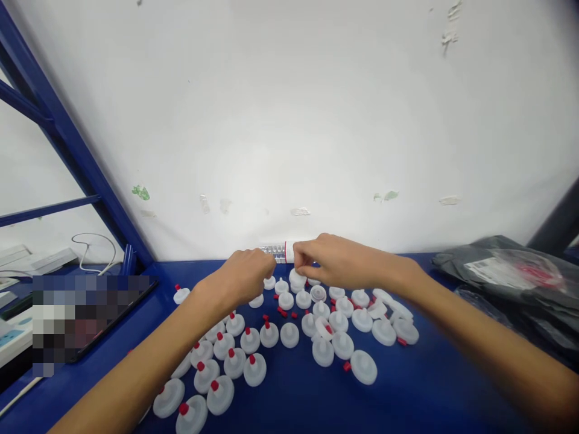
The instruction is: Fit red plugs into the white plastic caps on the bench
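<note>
My left hand is curled closed above the far middle of the blue table; its fingertips are turned away, so anything in them is hidden. My right hand is bent with thumb and fingers pinched together, just above a white disc; whether it holds something small is not clear. Around both hands lie many white round caps with a central spout. On the left, caps carry red tips. In the middle and on the right, caps mostly show bare spouts, with loose red tips among them.
A clear bottle-like container with a white end lies against the white wall. On the right is a dark plastic bag. A dark-edged tablet-like device, partly pixelated, and a white power strip stand left, beside a blue frame.
</note>
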The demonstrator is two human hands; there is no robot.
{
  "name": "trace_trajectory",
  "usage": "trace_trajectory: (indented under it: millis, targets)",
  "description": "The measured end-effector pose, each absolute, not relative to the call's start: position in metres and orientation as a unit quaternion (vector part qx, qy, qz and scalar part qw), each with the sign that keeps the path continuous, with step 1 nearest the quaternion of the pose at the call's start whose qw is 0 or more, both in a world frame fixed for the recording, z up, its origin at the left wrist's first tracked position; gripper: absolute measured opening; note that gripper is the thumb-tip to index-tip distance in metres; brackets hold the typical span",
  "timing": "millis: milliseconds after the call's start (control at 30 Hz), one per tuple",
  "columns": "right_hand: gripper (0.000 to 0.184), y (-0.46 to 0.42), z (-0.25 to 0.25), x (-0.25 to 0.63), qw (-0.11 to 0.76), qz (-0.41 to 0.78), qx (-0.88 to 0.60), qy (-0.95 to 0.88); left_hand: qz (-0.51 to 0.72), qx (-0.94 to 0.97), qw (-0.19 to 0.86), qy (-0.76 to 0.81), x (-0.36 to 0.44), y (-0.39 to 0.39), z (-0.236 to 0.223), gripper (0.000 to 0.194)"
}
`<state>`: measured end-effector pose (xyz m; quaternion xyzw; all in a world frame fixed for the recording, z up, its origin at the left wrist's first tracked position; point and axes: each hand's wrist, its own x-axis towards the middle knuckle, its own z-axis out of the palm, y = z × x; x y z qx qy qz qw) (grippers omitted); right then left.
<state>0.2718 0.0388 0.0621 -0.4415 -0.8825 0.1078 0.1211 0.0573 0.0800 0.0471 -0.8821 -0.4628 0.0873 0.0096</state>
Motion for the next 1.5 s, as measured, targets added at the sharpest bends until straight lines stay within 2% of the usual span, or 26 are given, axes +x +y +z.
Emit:
trace_trajectory:
  millis: [167, 300, 433, 600, 667, 733, 867, 1000, 1133, 1333, 1500]
  targets:
    - [0.011, 0.040, 0.062, 0.279, 0.143, 0.114, -0.461, -0.868, 0.162, -0.870, -0.106, -0.454, 0.059, 0.071, 0.052, 0.025]
    - [0.008, 0.041, 0.060, 0.280, 0.143, 0.129, -0.456, -0.869, 0.225, -0.841, -0.168, -0.463, 0.059, 0.076, 0.042, 0.017]
    - [0.012, 0.042, 0.060, 0.279, 0.153, 0.133, -0.443, -0.873, 0.248, -0.837, -0.185, -0.451, 0.062, 0.080, 0.037, 0.012]
    - [0.031, 0.047, 0.060, 0.278, 0.161, 0.139, -0.434, -0.875, 0.162, -0.876, -0.127, -0.435, 0.064, 0.075, 0.043, 0.020]
    - [0.041, 0.048, 0.059, 0.279, 0.157, 0.143, -0.433, -0.876, 0.110, -0.889, -0.112, -0.430, 0.062, 0.076, 0.048, 0.015]
    - [0.052, 0.049, 0.059, 0.280, 0.153, 0.145, -0.433, -0.877, 0.059, -0.899, -0.114, -0.419, 0.059, 0.079, 0.055, 0.007]
    - [0.063, 0.051, 0.058, 0.279, 0.153, 0.142, -0.435, -0.876, -0.029, -0.910, -0.148, -0.387, 0.056, 0.083, 0.070, 0.018]
    - [0.067, 0.051, 0.059, 0.278, 0.169, 0.130, -0.440, -0.872, -0.083, -0.911, -0.189, -0.358, 0.057, 0.080, 0.079, 0.023]
    - [0.062, 0.051, 0.059, 0.278, 0.180, 0.127, -0.433, -0.874, -0.107, -0.909, -0.215, -0.341, 0.057, 0.076, 0.081, 0.022]
    - [0.058, 0.051, 0.059, 0.278, 0.201, 0.154, -0.416, -0.873, -0.143, -0.906, -0.189, -0.351, 0.060, 0.076, 0.077, 0.016]
    - [0.054, 0.051, 0.060, 0.277, 0.217, 0.173, -0.408, -0.870, -0.142, -0.908, -0.165, -0.358, 0.062, 0.074, 0.077, 0.019]
